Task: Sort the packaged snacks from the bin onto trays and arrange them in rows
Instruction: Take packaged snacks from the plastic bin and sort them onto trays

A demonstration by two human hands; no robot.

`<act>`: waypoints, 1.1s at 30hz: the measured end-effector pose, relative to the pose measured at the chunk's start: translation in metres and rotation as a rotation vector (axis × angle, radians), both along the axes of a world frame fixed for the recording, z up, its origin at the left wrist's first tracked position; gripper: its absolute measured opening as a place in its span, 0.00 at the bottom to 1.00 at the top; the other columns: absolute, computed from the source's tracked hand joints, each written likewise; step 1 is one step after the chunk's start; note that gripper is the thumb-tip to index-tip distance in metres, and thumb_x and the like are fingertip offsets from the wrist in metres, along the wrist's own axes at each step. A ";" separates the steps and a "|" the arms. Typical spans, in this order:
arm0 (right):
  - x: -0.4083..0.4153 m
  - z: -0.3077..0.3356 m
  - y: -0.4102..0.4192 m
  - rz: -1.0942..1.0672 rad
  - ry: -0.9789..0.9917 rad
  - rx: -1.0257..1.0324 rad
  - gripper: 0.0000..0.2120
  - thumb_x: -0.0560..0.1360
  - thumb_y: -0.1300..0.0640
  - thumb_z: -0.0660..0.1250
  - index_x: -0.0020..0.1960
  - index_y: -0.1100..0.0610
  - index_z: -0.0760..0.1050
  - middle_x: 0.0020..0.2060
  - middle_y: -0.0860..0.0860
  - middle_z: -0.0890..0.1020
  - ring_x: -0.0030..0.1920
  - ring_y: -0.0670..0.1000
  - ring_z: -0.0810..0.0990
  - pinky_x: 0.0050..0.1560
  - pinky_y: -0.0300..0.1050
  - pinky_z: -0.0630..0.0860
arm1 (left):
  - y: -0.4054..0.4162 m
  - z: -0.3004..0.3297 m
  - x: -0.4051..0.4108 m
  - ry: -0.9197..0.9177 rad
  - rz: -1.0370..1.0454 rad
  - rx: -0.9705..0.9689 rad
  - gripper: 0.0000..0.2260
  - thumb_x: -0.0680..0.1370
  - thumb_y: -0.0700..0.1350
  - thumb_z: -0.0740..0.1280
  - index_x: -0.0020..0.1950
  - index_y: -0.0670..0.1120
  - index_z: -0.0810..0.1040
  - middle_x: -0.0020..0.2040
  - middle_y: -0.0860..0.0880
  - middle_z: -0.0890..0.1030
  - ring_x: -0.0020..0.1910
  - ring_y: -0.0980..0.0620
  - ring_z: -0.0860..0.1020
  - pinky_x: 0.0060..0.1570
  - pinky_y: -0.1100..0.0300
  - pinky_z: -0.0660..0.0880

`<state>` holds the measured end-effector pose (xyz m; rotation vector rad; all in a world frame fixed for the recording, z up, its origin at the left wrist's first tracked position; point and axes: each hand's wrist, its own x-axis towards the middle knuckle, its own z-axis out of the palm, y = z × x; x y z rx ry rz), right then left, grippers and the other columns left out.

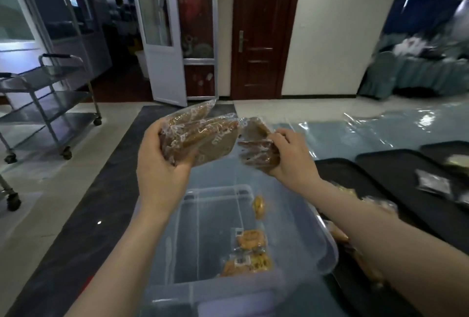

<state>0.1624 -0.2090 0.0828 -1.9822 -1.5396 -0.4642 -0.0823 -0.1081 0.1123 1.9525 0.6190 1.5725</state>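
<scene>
Careful: your left hand [162,154] clutches a slippery stack of brown snack packets [200,136], right hand [291,156] pinches more packets [256,151]; loose ones may slide into the bin [314,230]

Dim, soft indoor light with wide-angle bend and blur toward your right.

You get glare off the clear plastic sheet [380,134] on the table and a small bright spot on the dark floor strip [99,222]. The doorway at upper left is dark. The white door frame [165,37] leans and curves near the edge. The black trays [396,164] and the far right background smear with motion blur; your forearms look soft.
</scene>
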 end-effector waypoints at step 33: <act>0.369 -0.100 -0.413 -0.378 0.182 0.012 0.30 0.65 0.53 0.77 0.63 0.52 0.70 0.63 0.46 0.67 0.60 0.50 0.71 0.53 0.45 0.72 | -0.335 -0.101 0.450 0.346 -0.520 -0.209 0.28 0.67 0.51 0.74 0.60 0.69 0.65 0.56 0.61 0.76 0.56 0.61 0.75 0.56 0.52 0.76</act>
